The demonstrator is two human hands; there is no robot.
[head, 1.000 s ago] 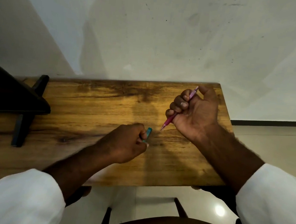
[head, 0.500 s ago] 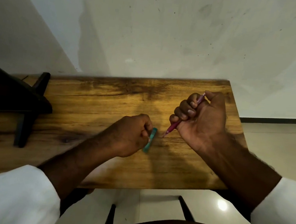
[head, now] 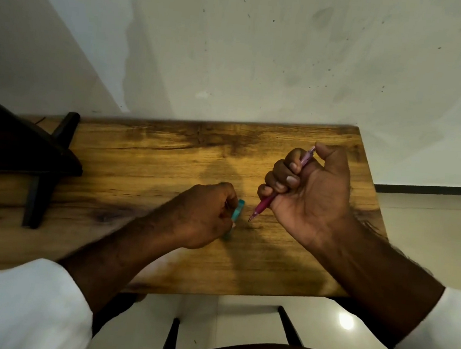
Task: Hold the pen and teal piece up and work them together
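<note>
Little has moved since half a second ago: left hand (head: 205,217) still pinches the teal pen cap (head: 236,214) low over the wooden bench (head: 145,165), cap tilted, its lower end hidden behind the fingers. Right hand (head: 307,193) keeps a fist grip round the pink pen (head: 282,185), tip pointing down-left just beside the cap, not touching it. Dark stand (head: 39,171) sits well apart at the bench's left; white wall (head: 265,50) behind.
</note>
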